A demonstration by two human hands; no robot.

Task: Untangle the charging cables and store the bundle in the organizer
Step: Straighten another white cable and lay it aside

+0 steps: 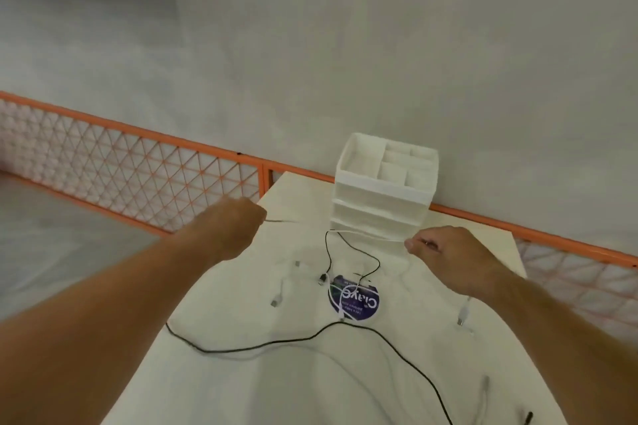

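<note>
Here, a white cable (366, 234) is held stretched above the desk (241, 390). It is pinched at one end by the curled fingers of the right hand (445, 252). A thin strand, blurred, is gripped in the closed fingers of the left hand (234, 228). A black cable (328, 248) is draped over the white one and hangs down to a round purple sticker (359, 304). Another black lead (276, 342) is spread across the near desk. The white organizer (386, 183) is set at the far edge, just behind the cables.
</note>
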